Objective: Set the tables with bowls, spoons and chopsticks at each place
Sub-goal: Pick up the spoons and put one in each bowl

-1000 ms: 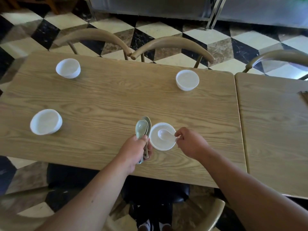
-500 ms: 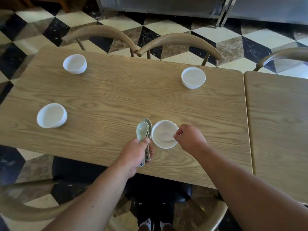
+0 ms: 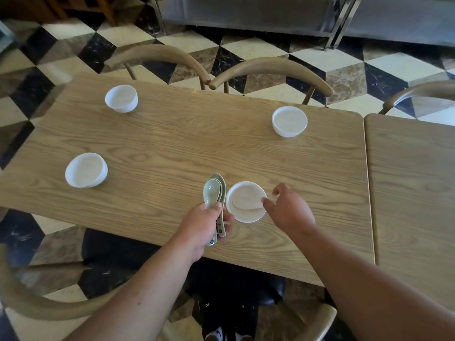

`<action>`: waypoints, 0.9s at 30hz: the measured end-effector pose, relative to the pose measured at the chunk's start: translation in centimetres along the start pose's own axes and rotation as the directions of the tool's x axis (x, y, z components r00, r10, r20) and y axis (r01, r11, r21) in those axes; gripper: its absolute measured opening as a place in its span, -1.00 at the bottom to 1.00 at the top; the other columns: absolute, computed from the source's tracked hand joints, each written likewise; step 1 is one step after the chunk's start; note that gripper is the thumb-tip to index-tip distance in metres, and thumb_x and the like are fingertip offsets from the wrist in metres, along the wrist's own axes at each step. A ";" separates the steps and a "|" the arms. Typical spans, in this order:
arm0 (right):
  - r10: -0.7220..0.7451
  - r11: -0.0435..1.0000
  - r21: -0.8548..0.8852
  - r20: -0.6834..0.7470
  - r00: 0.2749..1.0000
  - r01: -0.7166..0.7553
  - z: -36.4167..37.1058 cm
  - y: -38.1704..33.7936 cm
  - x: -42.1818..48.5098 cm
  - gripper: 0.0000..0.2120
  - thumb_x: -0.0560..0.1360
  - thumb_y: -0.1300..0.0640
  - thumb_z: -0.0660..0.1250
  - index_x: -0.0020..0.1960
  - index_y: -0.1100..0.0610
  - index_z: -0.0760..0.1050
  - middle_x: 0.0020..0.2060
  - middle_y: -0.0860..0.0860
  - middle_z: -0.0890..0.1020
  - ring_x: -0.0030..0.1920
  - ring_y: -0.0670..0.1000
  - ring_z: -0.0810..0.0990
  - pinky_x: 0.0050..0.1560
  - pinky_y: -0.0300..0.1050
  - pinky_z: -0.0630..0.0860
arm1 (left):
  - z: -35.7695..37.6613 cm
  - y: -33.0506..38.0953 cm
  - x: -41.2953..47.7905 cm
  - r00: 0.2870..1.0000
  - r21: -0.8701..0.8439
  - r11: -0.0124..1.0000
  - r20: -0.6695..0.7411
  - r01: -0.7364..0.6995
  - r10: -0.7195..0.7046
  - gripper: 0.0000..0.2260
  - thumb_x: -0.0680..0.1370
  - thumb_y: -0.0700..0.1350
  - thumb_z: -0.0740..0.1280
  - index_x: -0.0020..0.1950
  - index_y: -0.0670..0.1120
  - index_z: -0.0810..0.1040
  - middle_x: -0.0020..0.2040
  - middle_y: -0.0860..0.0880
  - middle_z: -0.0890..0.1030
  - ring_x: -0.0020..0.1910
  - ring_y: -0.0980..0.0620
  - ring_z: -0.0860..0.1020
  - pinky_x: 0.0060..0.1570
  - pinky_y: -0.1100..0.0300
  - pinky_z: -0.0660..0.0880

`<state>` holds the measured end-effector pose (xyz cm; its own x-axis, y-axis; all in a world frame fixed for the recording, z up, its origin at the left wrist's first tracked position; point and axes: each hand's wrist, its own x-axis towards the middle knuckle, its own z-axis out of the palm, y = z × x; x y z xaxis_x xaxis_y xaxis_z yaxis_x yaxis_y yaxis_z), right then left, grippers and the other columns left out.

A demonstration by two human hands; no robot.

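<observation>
The spoon (image 3: 246,204) is now lying released in the near bowl (image 3: 246,201); the right hand (image 3: 288,210) is opening, the left hand (image 3: 205,223) clamping the remaining spoons (image 3: 214,193).

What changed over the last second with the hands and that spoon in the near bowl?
The right hand let go of the spoon and opened, its fingers spread just right of the near bowl; the spoon now lies inside it. The left hand still grips the stack of green spoons. The other three bowls stayed where they were on the table.
</observation>
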<state>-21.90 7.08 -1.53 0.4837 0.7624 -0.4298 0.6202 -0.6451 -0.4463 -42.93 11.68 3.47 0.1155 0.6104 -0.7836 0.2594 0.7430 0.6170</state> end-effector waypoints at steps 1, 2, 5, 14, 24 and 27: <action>-0.054 0.998 -0.021 -0.103 0.993 0.052 -0.4 -0.2 -0.4 -0.66 0.61 -0.08 0.38 0.30 0.07 0.49 0.14 0.01 0.61 0.11 0.13 0.55 0.03 -0.03 0.43 | -0.1 0.2 -0.3 1.000 -0.015 1.000 -0.002 -0.005 0.005 -0.81 0.77 -0.05 0.24 0.17 -0.13 0.56 -0.19 -0.01 0.79 -0.31 0.03 0.73 -0.22 0.08 0.67; -0.121 0.993 -0.011 -0.204 0.971 0.121 -0.8 -0.5 -0.9 -0.70 0.60 -0.04 0.38 0.27 0.07 0.51 0.13 0.00 0.61 0.14 0.12 0.54 0.07 -0.02 0.43 | -0.1 0.5 -0.6 1.000 -0.024 1.000 -0.003 -0.012 0.012 -0.81 0.78 -0.05 0.23 0.19 -0.13 0.56 -0.16 -0.02 0.80 -0.28 0.01 0.74 -0.16 0.04 0.68; -0.172 0.960 0.196 -0.150 0.974 0.200 -2.1 -4.0 -2.9 -0.89 0.60 0.00 0.36 0.06 0.02 0.56 -0.09 -0.10 0.64 -0.09 0.03 0.60 -0.13 -0.06 0.49 | -0.5 1.5 -1.5 0.999 -0.011 0.999 -0.018 -0.048 0.048 -0.80 0.78 -0.02 0.21 0.23 -0.10 0.56 -0.07 -0.01 0.81 -0.15 -0.01 0.79 -0.10 0.06 0.67; -0.218 0.800 0.599 0.330 0.918 -0.025 3.0 -14.0 -6.5 -0.77 0.60 0.13 0.42 0.24 0.05 0.51 -0.11 0.00 0.78 -0.25 0.01 0.74 -0.08 0.04 0.71 | -4.8 3.6 -2.1 0.965 0.043 0.986 -0.204 -0.160 0.165 -0.72 0.72 0.05 0.29 0.01 -0.08 0.69 -0.05 -0.22 0.78 -0.21 -0.13 0.69 -0.15 -0.12 0.66; -0.242 0.805 0.594 0.337 0.910 -0.006 11.5 -27.8 -8.7 -0.80 0.59 0.24 0.35 0.17 0.03 0.60 -0.15 0.02 0.80 -0.15 0.08 0.80 0.04 0.15 0.72 | -21.9 4.4 0.7 0.991 -0.053 0.992 -0.072 -0.118 0.114 -0.73 0.75 0.01 0.27 0.09 -0.13 0.69 -0.09 -0.07 0.80 -0.16 -0.08 0.74 0.09 -0.21 0.72; -0.171 0.816 0.576 0.307 0.936 -0.040 14.9 -33.1 -9.5 -0.78 0.58 0.26 0.31 0.20 0.10 0.57 -0.18 0.05 0.80 -0.15 0.06 0.79 -0.03 0.03 0.70 | -29.5 4.9 2.5 0.995 -0.049 0.994 -0.038 -0.093 0.091 -0.75 0.76 0.00 0.26 0.15 -0.15 0.63 -0.08 -0.09 0.78 -0.10 -0.21 0.79 0.13 -0.24 0.70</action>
<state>-56.21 20.39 5.66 0.1572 0.8087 -0.5668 0.1313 -0.5860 -0.7996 -69.67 24.95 6.66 0.1020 0.6855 -0.7209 0.2002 0.6957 0.6899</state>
